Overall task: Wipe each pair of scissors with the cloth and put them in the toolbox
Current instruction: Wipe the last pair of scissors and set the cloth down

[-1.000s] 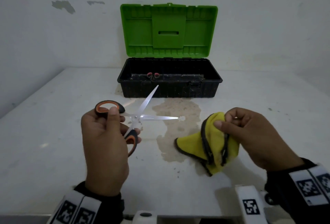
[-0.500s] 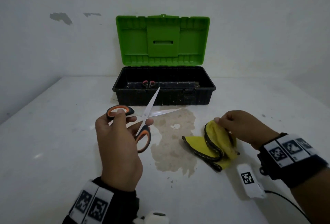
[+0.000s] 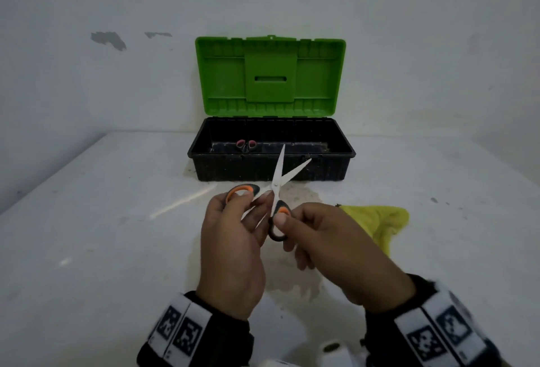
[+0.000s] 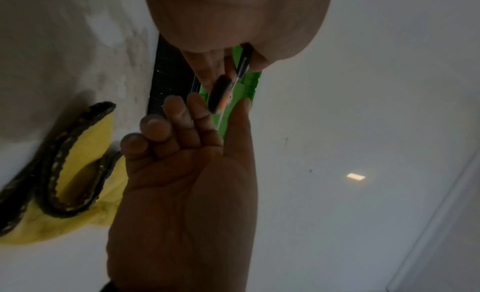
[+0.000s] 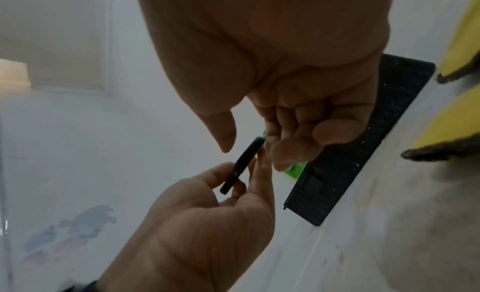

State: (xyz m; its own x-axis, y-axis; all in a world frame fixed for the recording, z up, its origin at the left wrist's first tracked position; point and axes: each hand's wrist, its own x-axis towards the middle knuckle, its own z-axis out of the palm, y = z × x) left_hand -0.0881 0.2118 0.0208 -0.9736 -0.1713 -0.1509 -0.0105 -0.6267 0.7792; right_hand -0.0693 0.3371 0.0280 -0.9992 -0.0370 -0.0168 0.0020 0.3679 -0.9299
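Orange-and-black-handled scissors [image 3: 276, 184] are held above the table in front of the toolbox, their blades parted and pointing at it. My left hand [image 3: 248, 200] grips the upper left handle loop. My right hand [image 3: 282, 222] pinches the lower loop, thumb on top. The yellow cloth [image 3: 377, 220] lies loose on the table to the right of my hands. The black toolbox [image 3: 271, 167] stands open with its green lid [image 3: 270, 74] upright; another pair of scissors with red handles [image 3: 247, 144] lies inside. The left wrist view shows the handle [image 4: 221, 95] between both hands and the cloth [image 4: 91, 132] beside them.
A brownish stain [image 3: 295, 197] spreads over the white table [image 3: 102, 235] under my hands. The toolbox sits against the back wall [image 3: 87, 74]. In the right wrist view the toolbox wall [image 5: 376, 152] lies just beyond my fingers, with the cloth [image 5: 454, 121] to its right.
My right hand let go of the cloth, which now lies on the table, and moved left to take the lower scissor handle. The blades swung toward the toolbox and narrowed.
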